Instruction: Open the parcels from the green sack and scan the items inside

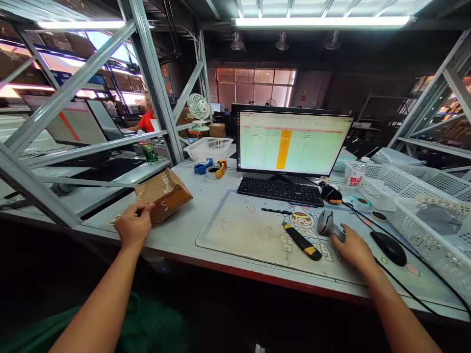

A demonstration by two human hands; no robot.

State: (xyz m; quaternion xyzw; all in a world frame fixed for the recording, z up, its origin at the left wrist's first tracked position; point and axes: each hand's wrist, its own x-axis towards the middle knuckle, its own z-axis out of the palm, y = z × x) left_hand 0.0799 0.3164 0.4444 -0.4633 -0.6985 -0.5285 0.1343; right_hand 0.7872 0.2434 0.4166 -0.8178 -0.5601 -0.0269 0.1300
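The fingers (147, 208) of the left hand (133, 224) pinch the near-left edge of a brown cardboard box (164, 200); those of the right hand (353, 251) close on the handle of a gray handheld barcode scanner (327, 224). A white bench (175, 236) runs across the view, bearing a cartoon-printed desk mat (235, 230) and, behind it, a lit monitor (294, 142). A black keyboard (278, 191) sits before the screen. The box is tilted at the bench's left side; whether it touches the surface, I cannot tell. On the mat, a black-and-yellow utility knife (302, 242) lies left of the scanner, near a slim black pen (275, 211).
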